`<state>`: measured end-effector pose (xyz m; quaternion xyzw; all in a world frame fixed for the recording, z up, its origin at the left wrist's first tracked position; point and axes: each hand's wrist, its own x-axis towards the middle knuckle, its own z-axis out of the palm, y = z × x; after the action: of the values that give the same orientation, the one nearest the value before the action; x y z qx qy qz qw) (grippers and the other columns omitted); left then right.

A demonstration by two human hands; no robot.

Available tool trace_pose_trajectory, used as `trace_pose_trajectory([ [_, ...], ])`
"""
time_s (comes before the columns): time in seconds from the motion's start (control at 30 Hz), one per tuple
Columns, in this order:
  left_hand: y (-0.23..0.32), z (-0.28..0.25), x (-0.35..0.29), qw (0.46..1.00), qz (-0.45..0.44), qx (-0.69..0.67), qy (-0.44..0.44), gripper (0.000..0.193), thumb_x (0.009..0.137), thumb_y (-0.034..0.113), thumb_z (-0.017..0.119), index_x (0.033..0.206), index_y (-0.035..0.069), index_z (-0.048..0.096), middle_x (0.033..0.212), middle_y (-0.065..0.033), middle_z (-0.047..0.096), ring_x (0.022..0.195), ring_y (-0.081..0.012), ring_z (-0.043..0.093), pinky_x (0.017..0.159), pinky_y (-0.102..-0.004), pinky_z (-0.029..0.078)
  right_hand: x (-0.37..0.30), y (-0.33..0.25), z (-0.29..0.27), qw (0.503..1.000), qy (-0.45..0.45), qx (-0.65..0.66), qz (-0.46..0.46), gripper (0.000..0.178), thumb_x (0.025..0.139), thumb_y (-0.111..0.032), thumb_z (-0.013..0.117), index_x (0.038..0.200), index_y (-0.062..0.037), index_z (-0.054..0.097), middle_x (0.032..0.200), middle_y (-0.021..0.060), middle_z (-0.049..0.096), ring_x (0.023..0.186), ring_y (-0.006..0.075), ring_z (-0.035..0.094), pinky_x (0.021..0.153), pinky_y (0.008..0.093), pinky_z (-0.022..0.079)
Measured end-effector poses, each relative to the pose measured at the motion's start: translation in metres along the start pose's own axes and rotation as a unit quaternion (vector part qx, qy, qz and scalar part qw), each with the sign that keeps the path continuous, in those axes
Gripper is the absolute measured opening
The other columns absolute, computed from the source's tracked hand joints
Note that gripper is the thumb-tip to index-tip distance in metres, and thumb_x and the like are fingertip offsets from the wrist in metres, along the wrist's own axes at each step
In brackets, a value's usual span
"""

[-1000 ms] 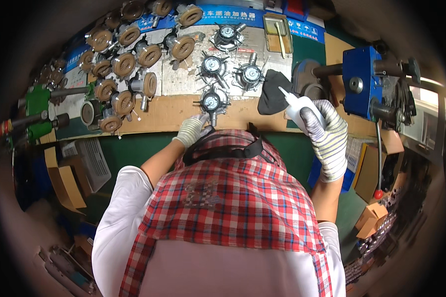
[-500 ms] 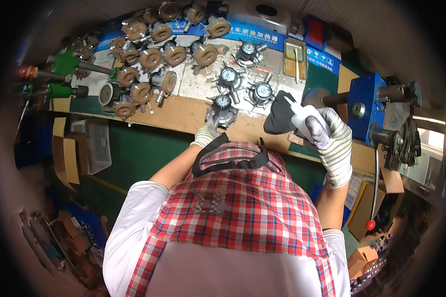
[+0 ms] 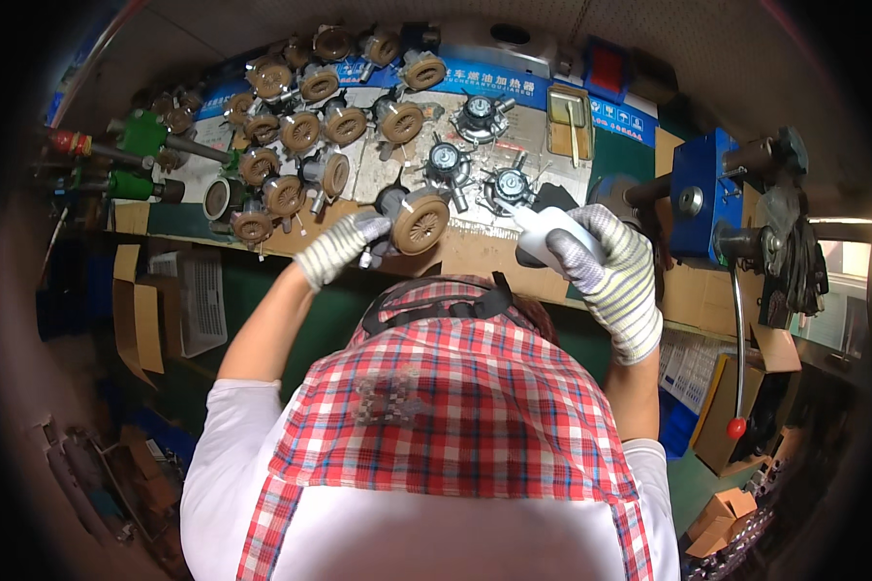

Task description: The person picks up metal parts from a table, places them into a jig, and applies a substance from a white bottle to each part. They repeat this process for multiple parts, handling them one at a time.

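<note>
My left hand [image 3: 344, 247], in a striped white knit glove, grips a metal housing with a brown finned disc [image 3: 421, 222] on its face. That part is tipped up at the bench's near edge, its disc turned toward me. My right hand [image 3: 606, 263], gloved alike, is closed around a white squeeze bottle [image 3: 555, 235]. The bottle's thin nozzle points up and left, close to the nearest of three housings [image 3: 507, 187] that lie with their dark round tops up. A black cloth [image 3: 559, 198] is partly hidden behind the bottle and right hand.
Several brown-disc housings [image 3: 300, 131] crowd the bench's left and back. A shallow tray [image 3: 569, 124] with a stick stands at the back right. To the right is a blue press [image 3: 702, 198] with a red-knobbed lever [image 3: 736, 426]. Green clamps [image 3: 145, 140] reach in from the left.
The housing under my left hand has gone from lying top up to tipped, its brown disc now showing. My left hand has shifted left; my right hand brought the bottle left and slightly down.
</note>
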<state>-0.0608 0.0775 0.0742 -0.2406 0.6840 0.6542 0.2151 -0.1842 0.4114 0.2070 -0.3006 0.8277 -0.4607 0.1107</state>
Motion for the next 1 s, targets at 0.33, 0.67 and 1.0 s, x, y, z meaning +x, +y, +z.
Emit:
trace_pose_trajectory([
  [0.33, 0.158, 0.01, -0.115, 0.8, 0.193, 0.552, -0.131, 0.055, 0.08, 0.044, 0.074, 0.107, -0.004, 0.067, 0.07, -0.021, 0.066, 0.063, -0.0341, 0.068, 0.058, -0.0395, 0.052, 0.009, -0.022, 0.03, 0.996, -0.063, 0.025, -0.06, 0.034, 0.085, -0.03, 0.076, 0.103, -0.002, 0.069, 0.089, 0.014, 0.068, 0.078, 0.0271, 0.069, 0.07, 0.0331, 0.054],
  [0.67, 0.179, 0.021, -0.109, 0.744, 0.155, 0.619, -0.2, 0.043, 0.085, 0.042, 0.067, 0.098, 0.001, 0.069, 0.064, -0.0172, 0.064, 0.058, -0.0344, 0.065, 0.053, -0.0415, 0.05, 0.016, -0.03, 0.056, 0.979, -0.084, -0.129, -0.136, 0.036, 0.089, -0.04, 0.067, 0.093, -0.0049, 0.069, 0.078, 0.0147, 0.065, 0.072, 0.033, 0.065, 0.063, 0.0399, 0.052],
  [1.0, 0.177, 0.009, -0.103, 0.756, 0.146, 0.602, -0.214, 0.043, 0.084, 0.043, 0.067, 0.099, 0.003, 0.069, 0.064, -0.0181, 0.063, 0.058, -0.0353, 0.064, 0.054, -0.0426, 0.05, 0.021, -0.038, 0.064, 0.97, -0.088, -0.19, -0.123, 0.034, 0.084, -0.031, 0.075, 0.098, -0.001, 0.07, 0.083, 0.0163, 0.069, 0.073, 0.0323, 0.068, 0.065, 0.0373, 0.054],
])
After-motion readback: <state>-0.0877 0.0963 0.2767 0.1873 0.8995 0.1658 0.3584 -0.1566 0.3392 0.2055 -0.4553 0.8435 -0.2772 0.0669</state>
